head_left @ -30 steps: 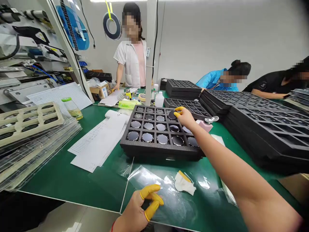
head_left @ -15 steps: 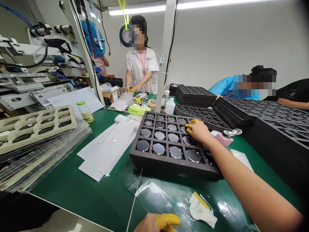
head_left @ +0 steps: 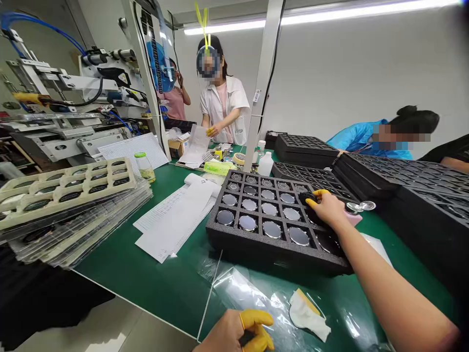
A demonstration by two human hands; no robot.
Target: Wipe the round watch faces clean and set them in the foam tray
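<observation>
My right hand (head_left: 326,208), with yellow finger cots on its fingertips, reaches over the right column of a black foam tray (head_left: 278,256). Its fingers close on a dark round watch-like piece (head_left: 305,197) at a compartment there; the hand partly hides that piece. Other compartments hold round pieces with shiny dark faces, such as one watch-like disc (head_left: 271,229) in the front row. My left hand (head_left: 238,332), also in yellow finger cots, hovers low at the near table edge. Its fingers are loosely curled and apart, with nothing visible in them.
A white cloth (head_left: 308,318) and clear plastic film (head_left: 242,288) lie before the tray. Papers (head_left: 176,215), a jar (head_left: 144,167) and stacked plastic trays (head_left: 84,220) are left. More foam trays (head_left: 395,215) stand right, beside a pink bottle (head_left: 353,217). Co-workers sit and stand behind.
My right hand has shifted along the tray to its right column and now grips a dark round piece. My left hand has risen slightly into view. The whole view has shifted a little.
</observation>
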